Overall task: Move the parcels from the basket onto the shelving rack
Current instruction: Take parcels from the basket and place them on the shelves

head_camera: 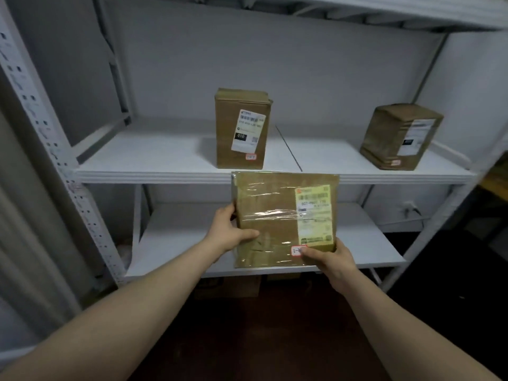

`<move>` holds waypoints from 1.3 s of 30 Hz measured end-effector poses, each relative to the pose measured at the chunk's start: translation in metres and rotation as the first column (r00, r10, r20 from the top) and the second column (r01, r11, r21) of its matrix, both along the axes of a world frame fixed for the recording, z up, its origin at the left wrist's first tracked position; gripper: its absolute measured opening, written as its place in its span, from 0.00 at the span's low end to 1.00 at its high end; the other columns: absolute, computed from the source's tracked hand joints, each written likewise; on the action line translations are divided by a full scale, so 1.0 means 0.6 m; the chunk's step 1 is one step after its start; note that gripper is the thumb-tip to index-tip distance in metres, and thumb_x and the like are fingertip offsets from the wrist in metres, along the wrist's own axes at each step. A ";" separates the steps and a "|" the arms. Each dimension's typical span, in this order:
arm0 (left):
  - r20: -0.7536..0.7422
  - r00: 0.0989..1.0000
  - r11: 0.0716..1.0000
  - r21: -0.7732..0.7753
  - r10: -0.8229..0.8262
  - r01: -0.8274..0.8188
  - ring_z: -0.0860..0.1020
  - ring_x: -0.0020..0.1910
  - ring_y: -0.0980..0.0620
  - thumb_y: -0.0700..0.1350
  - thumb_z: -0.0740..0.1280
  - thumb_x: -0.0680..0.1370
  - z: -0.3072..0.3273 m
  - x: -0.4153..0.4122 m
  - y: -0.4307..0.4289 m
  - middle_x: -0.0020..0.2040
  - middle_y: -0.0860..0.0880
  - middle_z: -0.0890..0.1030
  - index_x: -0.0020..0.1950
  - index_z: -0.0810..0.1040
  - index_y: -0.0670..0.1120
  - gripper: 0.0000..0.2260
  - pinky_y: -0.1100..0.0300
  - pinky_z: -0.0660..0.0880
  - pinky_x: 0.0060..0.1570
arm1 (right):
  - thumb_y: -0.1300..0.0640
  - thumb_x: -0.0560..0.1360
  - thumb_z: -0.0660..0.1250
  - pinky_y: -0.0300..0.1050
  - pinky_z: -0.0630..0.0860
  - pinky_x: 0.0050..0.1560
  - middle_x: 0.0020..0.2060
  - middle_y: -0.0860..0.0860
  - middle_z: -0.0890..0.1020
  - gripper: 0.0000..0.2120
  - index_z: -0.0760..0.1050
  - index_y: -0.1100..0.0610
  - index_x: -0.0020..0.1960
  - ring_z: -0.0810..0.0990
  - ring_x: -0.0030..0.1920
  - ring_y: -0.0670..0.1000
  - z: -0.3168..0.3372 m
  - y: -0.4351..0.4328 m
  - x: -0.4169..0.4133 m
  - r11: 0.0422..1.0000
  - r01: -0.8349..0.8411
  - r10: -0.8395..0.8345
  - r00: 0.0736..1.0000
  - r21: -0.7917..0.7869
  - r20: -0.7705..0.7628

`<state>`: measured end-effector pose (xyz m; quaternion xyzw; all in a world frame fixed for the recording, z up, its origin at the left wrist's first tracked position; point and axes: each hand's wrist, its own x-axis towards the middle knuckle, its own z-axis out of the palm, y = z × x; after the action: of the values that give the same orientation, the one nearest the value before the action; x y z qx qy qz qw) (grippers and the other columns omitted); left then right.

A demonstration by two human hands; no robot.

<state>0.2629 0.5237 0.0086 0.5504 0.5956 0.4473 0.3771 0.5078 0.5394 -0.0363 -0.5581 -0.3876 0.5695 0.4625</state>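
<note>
I hold a flat brown cardboard parcel [272, 215], taped over and bearing a yellowish label, in front of the white shelving rack [165, 176]. My left hand [229, 229] grips its left edge, thumb on the front face. My right hand [328, 257] pinches its lower right corner, the thumb beside a small red-edged sticker. The parcel hangs in the air between the middle and lower shelves. Two upright brown parcels stand on the middle shelf, one at the centre [242, 127] and one at the right [400, 136]. The basket is out of view.
The lower shelf [178, 243] lies behind the held parcel. Cardboard boxes [233, 285] sit on the dark floor under the rack. A perforated white upright [41, 127] runs down the left side. An upper shelf [384, 15] spans the top.
</note>
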 end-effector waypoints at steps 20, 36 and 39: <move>-0.259 0.868 0.887 0.312 0.424 -0.340 0.70 0.66 0.48 0.43 0.71 0.75 0.097 0.310 0.259 0.69 0.46 0.65 0.77 0.57 0.46 0.34 0.55 0.67 0.68 | 0.64 0.67 0.76 0.45 0.73 0.53 0.50 0.53 0.81 0.22 0.76 0.59 0.59 0.79 0.51 0.53 0.113 0.303 0.240 0.944 -0.002 -0.070 0.976 0.331 0.206; -0.616 0.742 0.964 0.177 0.265 -0.197 0.55 0.75 0.40 0.45 0.68 0.76 0.052 0.275 0.427 0.76 0.43 0.36 0.78 0.37 0.54 0.44 0.50 0.70 0.65 | 0.65 0.72 0.71 0.47 0.75 0.56 0.51 0.53 0.81 0.19 0.76 0.59 0.62 0.79 0.52 0.54 0.080 0.519 0.174 0.932 -0.075 -0.072 0.920 0.355 0.384; -0.724 0.640 0.964 0.149 0.258 -0.220 0.43 0.77 0.38 0.47 0.67 0.76 0.039 0.277 0.437 0.73 0.41 0.27 0.77 0.35 0.53 0.44 0.49 0.68 0.67 | 0.58 0.71 0.74 0.53 0.75 0.59 0.56 0.54 0.80 0.23 0.72 0.59 0.64 0.78 0.58 0.58 0.080 0.545 0.161 0.944 -0.158 -0.010 0.866 0.291 0.500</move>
<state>0.4291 0.7859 0.0320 0.6089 0.7533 0.2470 0.0293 0.6045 0.8664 0.0116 -0.5864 -0.6020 0.3541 0.4102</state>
